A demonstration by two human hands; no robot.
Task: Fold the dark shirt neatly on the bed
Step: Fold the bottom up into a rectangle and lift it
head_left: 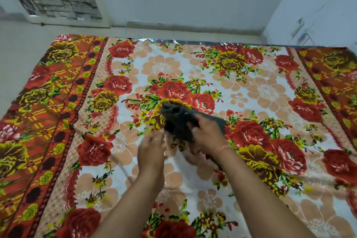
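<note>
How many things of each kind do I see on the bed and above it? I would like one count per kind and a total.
Dark shirt: 1
Hands, left hand and right hand: 2
Floral bedsheet: 1
Thread bracelet on the right wrist: 1
Total: 5

No readable text

No words, labels, brand marks, numbers or signs can be read anywhere in the head view; only a printed flower pattern is seen on the bedsheet, and no lettering is carried by it.
</note>
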